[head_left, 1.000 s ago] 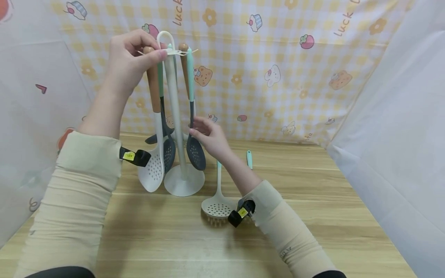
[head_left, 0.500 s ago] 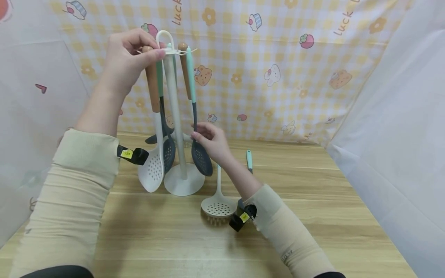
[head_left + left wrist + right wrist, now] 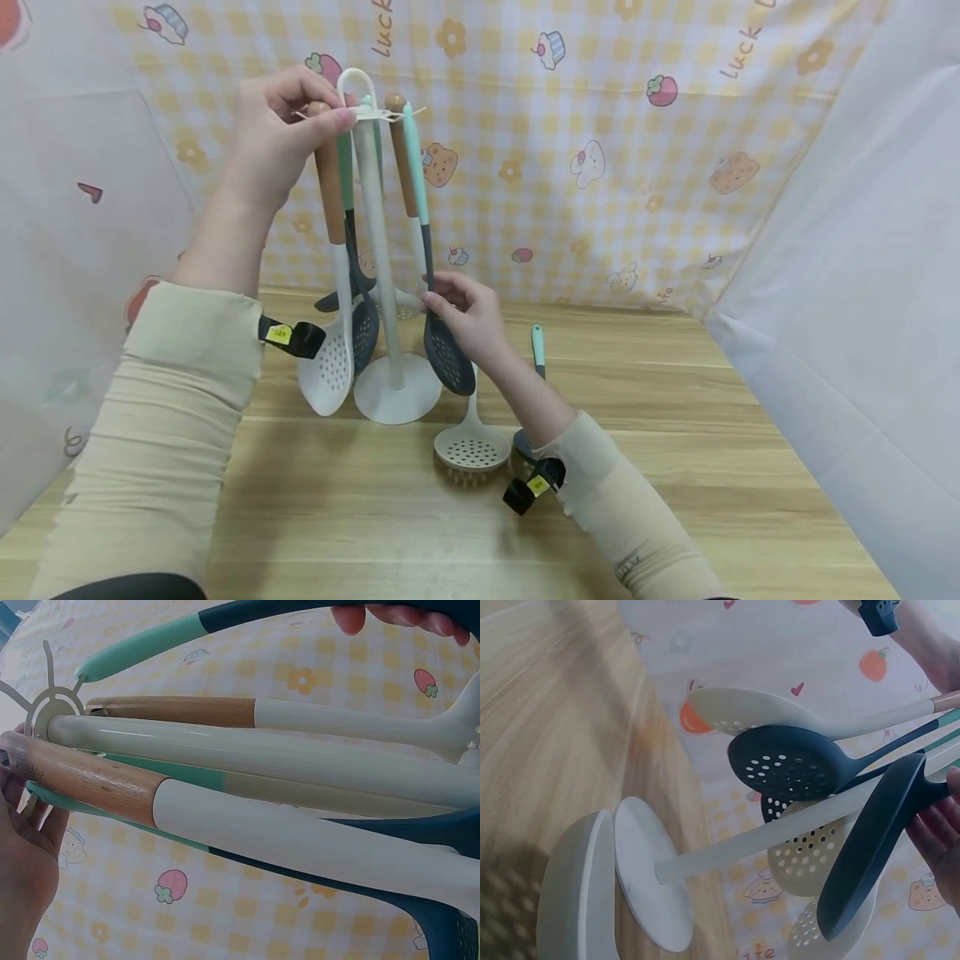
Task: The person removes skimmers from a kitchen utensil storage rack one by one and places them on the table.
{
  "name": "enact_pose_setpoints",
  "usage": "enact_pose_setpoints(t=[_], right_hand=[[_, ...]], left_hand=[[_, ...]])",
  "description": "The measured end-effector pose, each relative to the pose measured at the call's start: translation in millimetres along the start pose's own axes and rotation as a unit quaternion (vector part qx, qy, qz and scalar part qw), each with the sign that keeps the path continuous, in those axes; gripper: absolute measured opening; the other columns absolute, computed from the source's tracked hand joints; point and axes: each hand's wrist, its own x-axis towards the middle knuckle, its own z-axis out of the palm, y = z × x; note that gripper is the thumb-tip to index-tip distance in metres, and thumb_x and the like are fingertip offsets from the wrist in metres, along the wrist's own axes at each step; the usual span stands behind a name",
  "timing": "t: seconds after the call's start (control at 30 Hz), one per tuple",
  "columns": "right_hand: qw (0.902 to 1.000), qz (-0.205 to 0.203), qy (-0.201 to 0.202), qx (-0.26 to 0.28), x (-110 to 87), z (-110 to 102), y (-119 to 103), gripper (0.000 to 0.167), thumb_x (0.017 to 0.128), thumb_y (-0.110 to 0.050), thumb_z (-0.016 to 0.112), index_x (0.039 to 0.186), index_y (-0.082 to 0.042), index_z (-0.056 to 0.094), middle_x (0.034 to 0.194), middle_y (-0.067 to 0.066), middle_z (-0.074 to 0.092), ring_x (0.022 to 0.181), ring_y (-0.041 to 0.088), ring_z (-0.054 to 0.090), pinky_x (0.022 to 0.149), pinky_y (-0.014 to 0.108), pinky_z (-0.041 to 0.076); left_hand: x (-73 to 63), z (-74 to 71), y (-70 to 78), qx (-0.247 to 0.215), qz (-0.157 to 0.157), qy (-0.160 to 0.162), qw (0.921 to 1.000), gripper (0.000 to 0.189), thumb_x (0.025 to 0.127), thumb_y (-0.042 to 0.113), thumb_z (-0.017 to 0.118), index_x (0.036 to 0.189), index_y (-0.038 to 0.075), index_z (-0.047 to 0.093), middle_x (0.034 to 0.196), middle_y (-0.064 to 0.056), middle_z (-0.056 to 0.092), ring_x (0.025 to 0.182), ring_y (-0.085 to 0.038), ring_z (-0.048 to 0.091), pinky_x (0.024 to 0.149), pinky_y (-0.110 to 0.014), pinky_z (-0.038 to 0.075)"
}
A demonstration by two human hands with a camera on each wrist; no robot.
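Observation:
A white utensil rack (image 3: pixel 382 250) stands on its round base, with several kitchen utensils hanging from the hooks at its top. My left hand (image 3: pixel 273 137) pinches the hook ring near the loop, beside a wooden handle (image 3: pixel 90 769). My right hand (image 3: pixel 474 321) holds the dark shaft of a slotted spoon (image 3: pixel 452 362) between thumb and fingers. The mint handle (image 3: pixel 415 162) of this spoon reaches up to a hook on the rack's right side. It leans outward, its bowl (image 3: pixel 874 840) tilted away from the pole. A white slotted spoon (image 3: pixel 326 375) hangs on the left.
On the wooden table (image 3: pixel 360 517) lies a beige skimmer (image 3: pixel 471 450), in front of the rack's base. Another utensil with a mint handle (image 3: pixel 537 346) lies to its right, partly behind the right forearm. A patterned cloth (image 3: pixel 570 208) hangs behind.
My right hand has moved right and down, swinging the slotted spoon's bowl outward from the pole. The left hand stays at the top of the rack.

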Motion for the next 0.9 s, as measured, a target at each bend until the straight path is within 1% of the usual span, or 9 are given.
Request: enact_pose_setpoints(t=[0.13, 0.27, 0.37, 0.5, 0.67, 0.77, 0.9], right_hand=[[1.0, -0.007, 0.002, -0.003, -1.7, -2, -2, 0.022, 0.091, 0.0, 0.062, 0.111, 0.009, 0.063, 0.089, 0.017, 0.066, 0.078, 0.02, 0.066, 0.073, 0.035, 0.055], [0.9999, -0.013, 0.006, -0.009, -2.3, -4, -4, 0.022, 0.09, 0.001, 0.063, 0.11, 0.011, 0.063, 0.089, 0.018, 0.066, 0.078, 0.021, 0.066, 0.072, 0.035, 0.055], [0.9998, -0.012, 0.01, -0.016, -2.7, -5, -5, 0.022, 0.09, 0.001, 0.063, 0.11, 0.01, 0.063, 0.089, 0.018, 0.067, 0.077, 0.02, 0.066, 0.071, 0.033, 0.055], [0.9996, -0.006, 0.017, -0.022, -2.8, -6, -5, 0.022, 0.09, -0.001, 0.064, 0.11, 0.008, 0.064, 0.09, 0.018, 0.067, 0.077, 0.021, 0.066, 0.071, 0.032, 0.055], [0.9995, 0.004, 0.023, -0.022, -3.6, -9, -6, 0.023, 0.089, -0.001, 0.065, 0.11, 0.009, 0.064, 0.09, 0.02, 0.067, 0.078, 0.024, 0.066, 0.071, 0.031, 0.055], [0.9995, 0.009, 0.019, -0.025, -4.7, -9, -11, 0.023, 0.089, 0.002, 0.064, 0.11, 0.011, 0.063, 0.091, 0.022, 0.066, 0.079, 0.028, 0.066, 0.072, 0.031, 0.055], [0.9993, 0.008, 0.019, -0.031, -8.1, -8, -30, 0.022, 0.089, 0.006, 0.062, 0.109, 0.014, 0.062, 0.089, 0.023, 0.066, 0.078, 0.028, 0.066, 0.07, 0.03, 0.054]], left_hand=[[-0.1, 0.4, -1.3, -0.003, 0.004, 0.002, 1.0, 0.007, 0.075, -0.004, 0.072, 0.073, -0.006, 0.066, 0.09, -0.009, 0.064, 0.082, -0.018, 0.05, 0.067, -0.029, 0.038], [0.0, 0.7, -2.0, -0.01, 0.014, -0.001, 0.9999, 0.006, 0.074, -0.004, 0.07, 0.071, -0.005, 0.065, 0.087, -0.009, 0.063, 0.084, -0.018, 0.051, 0.067, -0.029, 0.038], [0.3, 0.8, -2.3, -0.018, 0.017, -0.003, 0.9997, 0.006, 0.074, -0.003, 0.069, 0.07, -0.005, 0.065, 0.087, -0.009, 0.063, 0.086, -0.019, 0.053, 0.068, -0.029, 0.039], [0.7, 0.9, -2.4, -0.019, 0.015, -0.003, 0.9997, 0.006, 0.074, -0.003, 0.068, 0.07, -0.005, 0.064, 0.086, -0.008, 0.064, 0.087, -0.02, 0.056, 0.069, -0.028, 0.04], [0.9, 1.5, -2.4, -0.013, 0.009, -0.001, 0.9999, 0.006, 0.075, -0.003, 0.067, 0.07, -0.004, 0.064, 0.086, -0.008, 0.064, 0.087, -0.02, 0.058, 0.068, -0.027, 0.039], [0.5, 1.8, -2.4, -0.007, 0.009, 0.0, 0.9999, 0.006, 0.076, -0.001, 0.067, 0.07, -0.003, 0.065, 0.084, -0.007, 0.063, 0.089, -0.021, 0.059, 0.069, -0.028, 0.039], [0.3, 2.1, -2.7, -0.01, 0.011, 0.001, 0.9999, 0.006, 0.075, 0.0, 0.066, 0.07, -0.002, 0.065, 0.083, -0.007, 0.062, 0.091, -0.021, 0.06, 0.07, -0.028, 0.04]])
